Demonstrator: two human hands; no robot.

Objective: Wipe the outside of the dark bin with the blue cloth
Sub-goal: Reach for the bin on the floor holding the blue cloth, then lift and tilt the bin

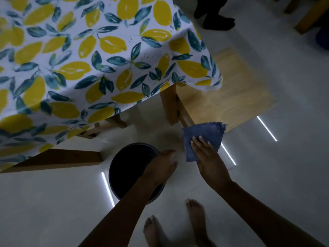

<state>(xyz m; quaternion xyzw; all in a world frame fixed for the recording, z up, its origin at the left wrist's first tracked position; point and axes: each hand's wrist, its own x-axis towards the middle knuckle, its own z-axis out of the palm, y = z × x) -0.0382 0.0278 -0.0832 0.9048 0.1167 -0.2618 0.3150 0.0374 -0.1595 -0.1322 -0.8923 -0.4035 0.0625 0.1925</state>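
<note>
Bin (128, 168) on floor, cloth (204, 139) right.

A tablecloth (92, 56) printed with yellow lemons and teal leaves drapes over a wooden table, its leg (170, 106) showing below the hem; a pale wooden stool (229, 90) stands just beside it; two bare feet (195, 218) rest on the pale glossy floor (53, 211); dark-socked feet (215, 16) stand beyond.

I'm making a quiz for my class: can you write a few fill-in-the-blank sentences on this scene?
1. The cloth is held in the ____ hand.
2. The left hand rests on the bin's ____.
3. The bin stands on the ____.
4. The tablecloth is printed with ____.

Missing words: right; rim; floor; lemons
</note>
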